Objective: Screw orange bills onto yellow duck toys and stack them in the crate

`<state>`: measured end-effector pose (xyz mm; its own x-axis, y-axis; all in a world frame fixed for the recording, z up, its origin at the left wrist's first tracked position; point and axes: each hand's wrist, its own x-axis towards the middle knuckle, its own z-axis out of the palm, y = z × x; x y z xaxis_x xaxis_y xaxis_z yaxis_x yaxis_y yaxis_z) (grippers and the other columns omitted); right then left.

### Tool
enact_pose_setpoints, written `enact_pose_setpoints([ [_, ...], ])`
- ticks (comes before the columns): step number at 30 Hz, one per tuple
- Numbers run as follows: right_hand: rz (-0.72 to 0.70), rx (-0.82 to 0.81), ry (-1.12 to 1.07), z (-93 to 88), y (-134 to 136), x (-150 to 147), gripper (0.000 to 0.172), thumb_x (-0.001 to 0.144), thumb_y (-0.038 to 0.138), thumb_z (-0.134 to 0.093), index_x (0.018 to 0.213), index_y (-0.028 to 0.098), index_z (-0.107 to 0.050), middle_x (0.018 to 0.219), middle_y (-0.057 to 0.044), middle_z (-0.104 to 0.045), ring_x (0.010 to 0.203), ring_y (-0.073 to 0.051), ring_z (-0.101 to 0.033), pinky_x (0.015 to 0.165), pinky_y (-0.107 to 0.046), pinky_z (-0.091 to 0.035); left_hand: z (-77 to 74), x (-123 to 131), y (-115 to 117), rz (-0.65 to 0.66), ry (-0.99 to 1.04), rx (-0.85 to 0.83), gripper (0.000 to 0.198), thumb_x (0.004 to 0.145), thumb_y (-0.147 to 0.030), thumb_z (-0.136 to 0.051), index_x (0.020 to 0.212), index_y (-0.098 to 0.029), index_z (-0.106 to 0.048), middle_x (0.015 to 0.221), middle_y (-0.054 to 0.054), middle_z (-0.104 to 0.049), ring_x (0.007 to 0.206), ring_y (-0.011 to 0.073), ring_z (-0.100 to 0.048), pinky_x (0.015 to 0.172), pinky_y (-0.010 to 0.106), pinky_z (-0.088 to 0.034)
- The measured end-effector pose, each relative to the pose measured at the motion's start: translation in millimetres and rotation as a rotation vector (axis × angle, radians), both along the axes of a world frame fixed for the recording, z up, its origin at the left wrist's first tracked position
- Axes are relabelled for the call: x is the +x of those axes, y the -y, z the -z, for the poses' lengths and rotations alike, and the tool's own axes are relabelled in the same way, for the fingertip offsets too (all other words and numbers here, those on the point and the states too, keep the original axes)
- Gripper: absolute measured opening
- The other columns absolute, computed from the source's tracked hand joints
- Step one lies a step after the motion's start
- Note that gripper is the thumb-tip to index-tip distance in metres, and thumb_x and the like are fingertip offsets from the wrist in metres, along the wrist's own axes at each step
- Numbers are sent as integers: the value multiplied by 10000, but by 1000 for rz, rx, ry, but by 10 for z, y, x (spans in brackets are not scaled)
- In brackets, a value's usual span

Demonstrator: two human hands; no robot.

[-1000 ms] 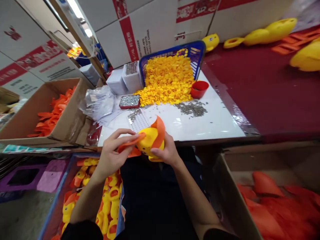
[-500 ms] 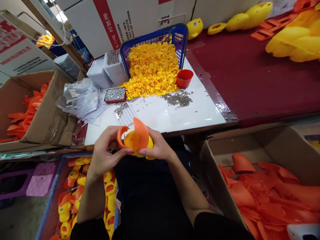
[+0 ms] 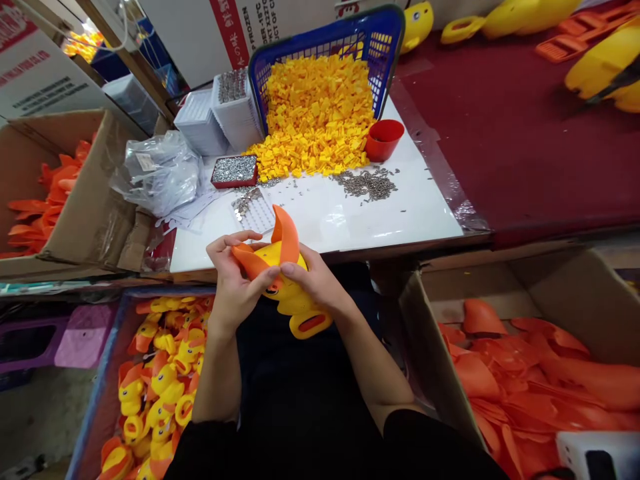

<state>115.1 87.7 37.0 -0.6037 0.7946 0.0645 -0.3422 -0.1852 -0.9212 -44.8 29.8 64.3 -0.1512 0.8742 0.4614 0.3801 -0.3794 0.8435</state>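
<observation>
A yellow toy duck head (image 3: 289, 293) with two orange beak halves (image 3: 285, 235) is held over my lap, just in front of the white table's near edge. My left hand (image 3: 235, 280) grips the lower orange beak piece (image 3: 249, 261) between thumb and fingers. My right hand (image 3: 313, 283) wraps round the yellow body from the right, with its fingers closed on it. An orange-lined opening shows at the duck head's lower end.
On the white table (image 3: 425, 207) lie a blue basket (image 3: 385, 40) spilling small yellow parts, a red cup (image 3: 384, 140), loose screws (image 3: 367, 183) and a red tray of screws (image 3: 234, 171). Cardboard boxes of orange beaks (image 3: 525, 373) stand right and left. A bin of assembled duck heads (image 3: 160, 380) is lower left.
The duck head has been turned in my hands so its open end points down toward me. My left hand has shifted its grip on the lower beak. The view has tilted slightly downward.
</observation>
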Motion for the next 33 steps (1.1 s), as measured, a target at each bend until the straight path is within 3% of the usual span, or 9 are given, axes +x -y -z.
enact_pose_setpoints([
  [5, 3, -16, 46, -70, 7, 25, 620, 795, 635, -789, 1196, 173, -689, 1182, -87, -732, 1080, -255, -676, 950, -368, -561, 12, 60, -24, -27, 100, -12, 535, 919, -456, -768, 1095, -321, -281, 1280, 45, -579, 1013, 180, -751, 935, 406, -629],
  [14, -93, -123, -4, -98, 66, 40, 559, 809, 609, -785, 1159, 182, -693, 1041, -55, -736, 888, -200, -681, 793, -306, -576, 23, 62, -58, 44, 218, 35, 603, 857, -564, -802, 1026, -332, -272, 1293, 30, -579, 1194, 253, -723, 1040, 500, -590],
  [19, -39, 104, 35, -68, 71, 69, 614, 776, 622, -809, 1187, 181, -693, 1109, -63, -738, 989, -238, -687, 898, -354, -574, -11, -24, 92, 126, 169, -21, 676, 771, -590, -861, 1085, -361, -307, 1328, 53, -605, 1308, 282, -653, 1071, 527, -561],
  [21, 12, 246, 62, -51, 57, 96, 656, 755, 613, -828, 1227, 181, -681, 1121, -66, -740, 990, -247, -692, 905, -362, -571, -26, -65, 194, 81, 99, -51, 723, 732, -570, -898, 1157, -375, -346, 1307, 44, -611, 1290, 259, -654, 1060, 460, -570],
  [25, 104, 462, 82, 26, 19, 118, 770, 689, 642, -861, 1286, 194, -671, 1196, -95, -740, 1062, -296, -704, 983, -421, -565, -65, -48, 358, -101, -13, -75, 921, 675, -612, -915, 1409, -364, -418, 1247, 48, -607, 1070, 225, -718, 896, 350, -626],
  [28, 137, 477, 10, 164, 2, 76, 851, 644, 711, -854, 1295, 194, -671, 1214, -115, -736, 1103, -326, -708, 1017, -447, -560, -86, 63, 390, -177, -42, -5, 1051, 654, -601, -928, 1534, -352, -409, 1262, 62, -634, 1056, 258, -729, 922, 395, -627],
  [33, 158, 476, -178, 355, 3, 19, 966, 552, 706, -918, 1349, 235, -642, 1272, -121, -703, 1165, -329, -692, 1057, -463, -546, 5, 214, 385, -141, 97, 73, 974, 675, -570, -921, 1524, -402, -473, 1310, 64, -701, 1169, 311, -729, 1028, 474, -613],
])
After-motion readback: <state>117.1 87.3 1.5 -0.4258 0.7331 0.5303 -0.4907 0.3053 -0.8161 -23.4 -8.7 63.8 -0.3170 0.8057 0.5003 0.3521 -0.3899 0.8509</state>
